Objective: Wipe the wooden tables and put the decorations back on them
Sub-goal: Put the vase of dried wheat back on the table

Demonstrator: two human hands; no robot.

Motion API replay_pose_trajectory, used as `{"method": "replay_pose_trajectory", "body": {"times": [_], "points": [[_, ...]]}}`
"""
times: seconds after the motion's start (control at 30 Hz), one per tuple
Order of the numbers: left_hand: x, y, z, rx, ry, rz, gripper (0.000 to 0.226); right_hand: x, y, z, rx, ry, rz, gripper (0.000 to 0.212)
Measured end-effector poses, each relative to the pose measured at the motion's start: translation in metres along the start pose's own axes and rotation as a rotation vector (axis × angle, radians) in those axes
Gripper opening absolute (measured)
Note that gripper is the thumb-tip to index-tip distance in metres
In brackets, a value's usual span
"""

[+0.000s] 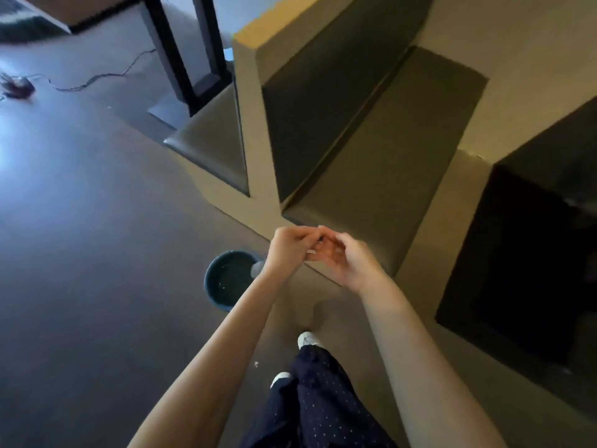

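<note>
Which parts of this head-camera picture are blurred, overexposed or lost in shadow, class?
Head view: motion blur smears the whole frame, most where the left hand meets the right hand; a bluish glare washes out the floor at the left edge; the dark recess on the right is nearly black; the wide lens bends the bench backrest.

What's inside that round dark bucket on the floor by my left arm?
The bucket seems to hold dark liquid with a few pale specks on its surface, plus a pale, blurred object at its right rim. The left hand and forearm cover that side, so the rest is hidden.
</note>
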State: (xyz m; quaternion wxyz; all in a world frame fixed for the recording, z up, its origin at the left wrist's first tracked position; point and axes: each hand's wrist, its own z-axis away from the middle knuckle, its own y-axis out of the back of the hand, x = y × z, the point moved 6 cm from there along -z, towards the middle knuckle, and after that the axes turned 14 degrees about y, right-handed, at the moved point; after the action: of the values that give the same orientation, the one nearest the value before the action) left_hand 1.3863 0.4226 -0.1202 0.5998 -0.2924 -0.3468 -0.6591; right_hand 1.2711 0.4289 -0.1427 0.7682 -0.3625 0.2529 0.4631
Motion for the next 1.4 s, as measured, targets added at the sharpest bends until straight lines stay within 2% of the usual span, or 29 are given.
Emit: {"method": "replay_pose_trajectory", "body": {"times": [0.1, 0.33, 0.47, 0.57, 0.63, 0.7, 0.8, 0.93, 1.03, 1.17, 1.4], "points": [[0.021, -0.048, 0.026, -0.147, -0.088, -0.185, 0.024, -0.022, 0.044, 0.04, 0.16, 0.046, -0.174, 0.03], [0.04, -0.193, 0.113, -0.411, -0.29, -0.515, 0.024, -0.057, 0.166, 0.156, 0.396, 0.219, -0.552, 0.035], [0.029, -0.282, 0.174, -0.573, -0.395, -0.66, 0.015, -0.053, 0.245, 0.221, 0.501, 0.337, -0.728, 0.038], [0.003, -0.357, 0.23, -0.785, -0.437, -0.742, 0.006, -0.045, 0.311, 0.281, 0.631, 0.444, -0.833, 0.035], [-0.025, -0.411, 0.275, -0.942, -0.407, -0.775, 0.008, -0.027, 0.367, 0.317, 0.746, 0.514, -0.924, 0.034], [-0.053, -0.455, 0.315, -1.043, -0.3, -0.75, 0.012, -0.01, 0.417, 0.348, 0.831, 0.566, -1.01, 0.035], [-0.105, -0.523, 0.379, -1.124, -0.097, -0.762, 0.019, 0.015, 0.494, 0.409, 0.958, 0.633, -1.13, 0.035], [-0.171, -0.614, 0.469, -1.209, 0.038, -0.806, 0.03, 0.052, 0.596, 0.507, 1.15, 0.732, -1.226, 0.034], [-0.206, -0.661, 0.518, -1.248, 0.069, -0.836, 0.03, 0.076, 0.649, 0.563, 1.264, 0.789, -1.248, 0.034], [-0.243, -0.718, 0.571, -1.287, 0.058, -0.915, 0.027, 0.111, 0.712, 0.625, 1.407, 0.764, -1.238, 0.035], [-0.309, -0.855, 0.652, -1.29, 0.056, -0.96, 0.027, 0.147, 0.845, 0.705, 1.514, 0.759, -1.29, 0.031]]}}
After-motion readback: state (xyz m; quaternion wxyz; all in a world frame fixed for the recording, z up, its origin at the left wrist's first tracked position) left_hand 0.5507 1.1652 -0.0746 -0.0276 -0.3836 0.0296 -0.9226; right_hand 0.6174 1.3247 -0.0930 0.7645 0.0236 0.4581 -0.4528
